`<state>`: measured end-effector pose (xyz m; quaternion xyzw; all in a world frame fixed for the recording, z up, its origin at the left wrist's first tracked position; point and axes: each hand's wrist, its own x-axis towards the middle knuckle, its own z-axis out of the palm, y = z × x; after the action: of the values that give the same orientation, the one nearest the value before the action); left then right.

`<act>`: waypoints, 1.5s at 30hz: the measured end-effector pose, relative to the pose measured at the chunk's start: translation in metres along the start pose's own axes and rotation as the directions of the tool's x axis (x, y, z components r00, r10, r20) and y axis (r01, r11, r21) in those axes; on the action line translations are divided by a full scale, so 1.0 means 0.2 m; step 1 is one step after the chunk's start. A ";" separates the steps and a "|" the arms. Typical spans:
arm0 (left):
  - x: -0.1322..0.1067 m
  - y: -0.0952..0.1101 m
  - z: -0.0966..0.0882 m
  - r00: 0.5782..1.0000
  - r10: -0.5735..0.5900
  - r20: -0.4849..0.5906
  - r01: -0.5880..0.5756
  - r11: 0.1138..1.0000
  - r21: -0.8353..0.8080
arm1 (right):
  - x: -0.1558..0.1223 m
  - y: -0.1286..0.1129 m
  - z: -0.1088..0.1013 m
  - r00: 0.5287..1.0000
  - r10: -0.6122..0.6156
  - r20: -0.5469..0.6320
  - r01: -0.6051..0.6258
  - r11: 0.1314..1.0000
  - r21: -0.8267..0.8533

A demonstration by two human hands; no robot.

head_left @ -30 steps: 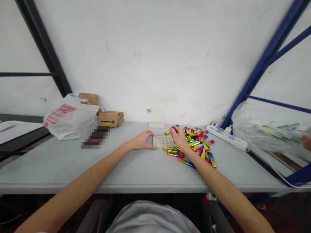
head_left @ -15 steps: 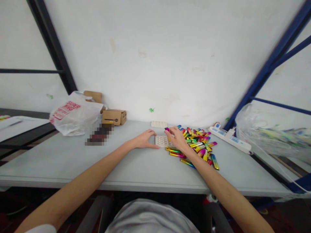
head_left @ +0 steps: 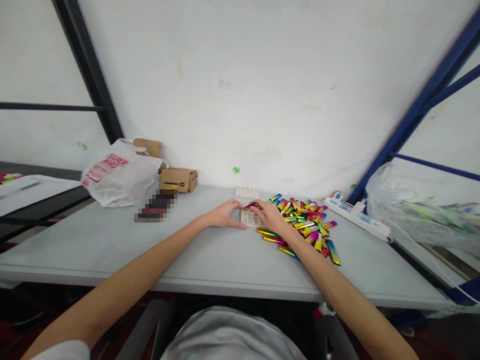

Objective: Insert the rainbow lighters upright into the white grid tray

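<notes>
A small white tray with a grid of slots [head_left: 250, 220] lies on the table in front of me. My left hand [head_left: 225, 215] grips its left end, thumb at the near corner and fingers at the far corner. Over the tray's far left part, my right hand [head_left: 268, 215] pinches a shiny lighter [head_left: 252, 205], purple and gold with a dark end. The lighter is tilted, nearly lying down, with its left tip close to the left fingertips. My right fingers hide part of the tray. Just right of it spreads a loose pile of metallic multicoloured lighters [head_left: 309, 232].
A second white tray [head_left: 247, 192] stands near the wall. At the left are a white plastic bag [head_left: 120, 175], a cardboard box [head_left: 178, 180] and a pixelated dark object [head_left: 156, 206]. A power strip [head_left: 358, 219] and a clear plastic bag [head_left: 412, 205] are at the right.
My right hand has moved slightly left over the tray, and the lighter in it has tipped from upright to nearly flat. My left hand stays at the tray's left end. The view has shifted slightly.
</notes>
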<state>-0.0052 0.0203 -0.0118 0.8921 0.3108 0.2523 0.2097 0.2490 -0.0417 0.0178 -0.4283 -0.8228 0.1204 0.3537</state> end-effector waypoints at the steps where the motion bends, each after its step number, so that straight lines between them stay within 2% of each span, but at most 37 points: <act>1: 0.00 -0.01 0.00 1.000 -0.003 -0.004 0.003 1.000 -0.005 | 0.00 0.01 0.01 1.000 -0.006 0.011 0.006 1.000 -0.018; 8: 0.01 -0.02 0.01 1.000 -0.014 -0.012 0.014 1.000 -0.021 | 0.05 0.05 0.05 0.997 -0.041 0.071 0.049 0.993 -0.112; 14: 0.00 -0.02 0.01 1.000 0.010 -0.010 -0.011 0.998 -0.057 | 0.11 0.06 0.10 0.999 -0.027 0.036 0.036 0.955 -0.295; 22: 0.00 0.00 -0.01 1.000 0.022 -0.004 -0.022 0.998 -0.063 | 0.16 0.09 0.14 0.992 -0.093 0.090 0.115 0.952 -0.285; 25: 0.00 0.00 -0.01 1.000 0.017 0.007 -0.017 0.998 -0.053 | 0.16 0.12 0.13 0.990 -0.068 0.122 0.106 0.936 -0.334; 29: 0.00 0.01 -0.01 1.000 0.000 0.011 0.001 0.999 -0.041 | 0.12 0.10 0.06 0.991 -0.027 0.133 0.076 0.922 -0.380; 33: 0.00 0.02 -0.02 1.000 0.001 0.018 0.000 0.999 -0.035 | 0.04 0.09 -0.09 0.994 -0.087 0.074 0.105 0.947 -0.303; 38: 0.00 0.02 -0.02 1.000 -0.004 0.024 0.005 1.000 -0.027 | -0.06 0.13 -0.26 0.998 -0.065 0.009 0.065 0.962 -0.267; 42: 0.00 0.01 -0.02 1.000 -0.013 0.023 0.014 1.000 -0.012 | -0.08 0.15 -0.35 0.998 -0.003 0.068 0.019 0.971 -0.237; 45: 0.00 0.01 -0.02 1.000 -0.017 0.024 0.017 1.000 -0.008 | -0.07 0.15 -0.40 0.989 0.004 0.149 0.028 0.977 -0.212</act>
<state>-0.0068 0.0199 -0.0082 0.8915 0.3148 0.2411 0.2192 0.3284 -0.0432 0.0529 -0.4485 -0.8577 0.0605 0.2441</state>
